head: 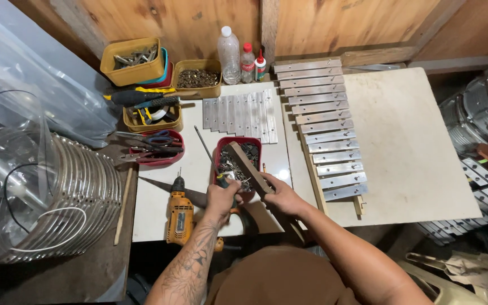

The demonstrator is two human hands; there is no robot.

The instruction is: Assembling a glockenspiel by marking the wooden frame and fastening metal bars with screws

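My left hand (221,199) grips the handle of a long screwdriver (205,148) whose shaft points away over the white tabletop (153,212). My right hand (282,197) holds a short wooden bar (247,165) slanted over a red tub (221,148) of small metal screws. The two hands meet just in front of that tub. To the right lies a wooden frame carrying a ladder of metal bars (326,130) that get shorter toward me.
An orange power drill (180,217) lies left of my left hand. Loose metal bars (239,113), yellow tubs of hardware (134,59), a red tray of pliers (156,148), bottles (230,53) and drums (484,113) surround the boards. Coiled metal hoops in plastic (63,197) sit at left.
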